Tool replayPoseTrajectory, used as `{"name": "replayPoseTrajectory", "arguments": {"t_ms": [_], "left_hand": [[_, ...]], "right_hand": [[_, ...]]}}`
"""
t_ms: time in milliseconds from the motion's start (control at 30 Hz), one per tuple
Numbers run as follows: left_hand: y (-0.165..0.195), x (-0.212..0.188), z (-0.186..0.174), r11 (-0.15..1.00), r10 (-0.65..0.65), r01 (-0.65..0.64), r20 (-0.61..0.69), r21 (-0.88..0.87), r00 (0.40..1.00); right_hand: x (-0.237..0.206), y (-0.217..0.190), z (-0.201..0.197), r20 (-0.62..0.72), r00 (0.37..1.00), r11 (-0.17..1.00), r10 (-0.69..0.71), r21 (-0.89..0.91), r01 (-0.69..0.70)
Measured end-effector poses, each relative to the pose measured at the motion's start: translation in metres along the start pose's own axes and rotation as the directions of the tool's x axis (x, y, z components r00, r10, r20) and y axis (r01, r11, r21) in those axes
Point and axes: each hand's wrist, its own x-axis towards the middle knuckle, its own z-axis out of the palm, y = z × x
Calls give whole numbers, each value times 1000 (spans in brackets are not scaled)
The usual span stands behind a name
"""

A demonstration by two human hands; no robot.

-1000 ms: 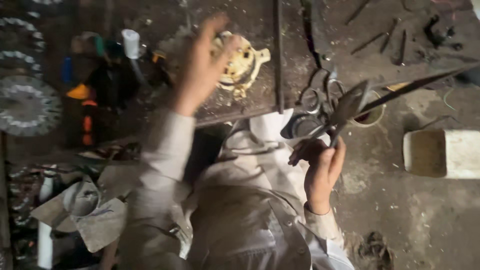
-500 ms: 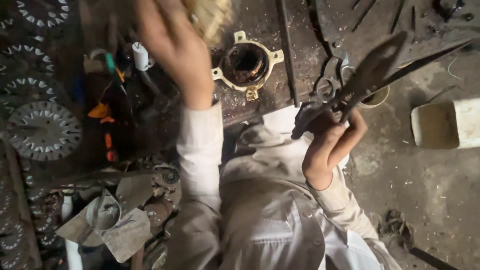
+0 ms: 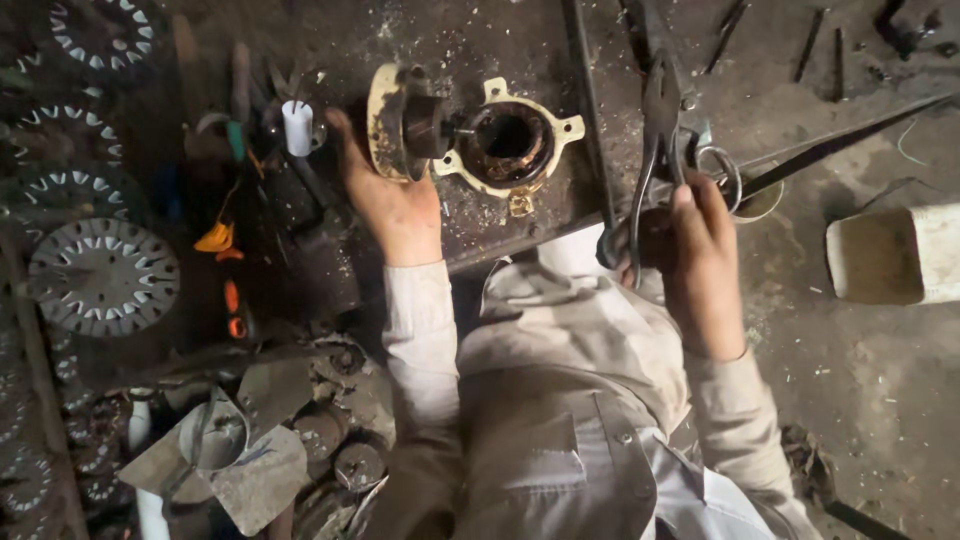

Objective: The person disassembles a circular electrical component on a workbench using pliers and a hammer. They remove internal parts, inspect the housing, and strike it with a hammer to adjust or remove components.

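The left hand (image 3: 395, 205) rests on the dark, grimy metal worktop (image 3: 500, 40), its fingers curled round the rim of a cream-painted, rusty round motor end cover (image 3: 400, 122) that stands on edge. Just beside that cover, touching it by a short dark shaft, lies a cream-coloured round motor housing with lugs and a dark copper-lined bore (image 3: 510, 145), flat on the worktop near its front edge.

The right hand (image 3: 700, 240) is well apart from the left, off the worktop's right edge, closed round the looped handles of large grey steel shears (image 3: 655, 130) whose blades point up and away from the person.

To the left, on the worktop, stands a small white plastic cylinder (image 3: 297, 127); below it lie orange-handled tools (image 3: 222, 240). Farther left, round grey slotted steel lamination discs (image 3: 100, 275) lie in a column. On the floor at the right sits a pale cream rectangular box (image 3: 895, 255), plain on the sides that show. At lower left lie bent grey sheet-metal scraps (image 3: 250, 470).
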Motion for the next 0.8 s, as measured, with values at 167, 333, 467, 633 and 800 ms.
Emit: {"name": "replayPoseTrajectory", "arguments": {"t_ms": [167, 333, 467, 633, 800], "left_hand": [[0, 3, -3, 996, 46, -51, 69, 70, 997], [-2, 9, -6, 996, 71, -75, 60, 57, 996], [0, 14, -11, 997, 67, -67, 0, 25, 998], [-2, 21, -14, 997, 8, -10, -33, -76, 999], [-4, 26, -10, 984, -79, 82, 24, -160, 997]], "right_hand": [[46, -11, 5, 86, 983, 969, 163, 175, -176], [84, -4, 6, 18, 977, 977, 214, -7, -214], [100, 12, 8, -9, 1000, 937, 18, -348, -20], [113, 18, 9, 156, 919, 460, -361, -828, 321], [122, 5, 17, 217, 875, 250, -432, -904, 347]]}}
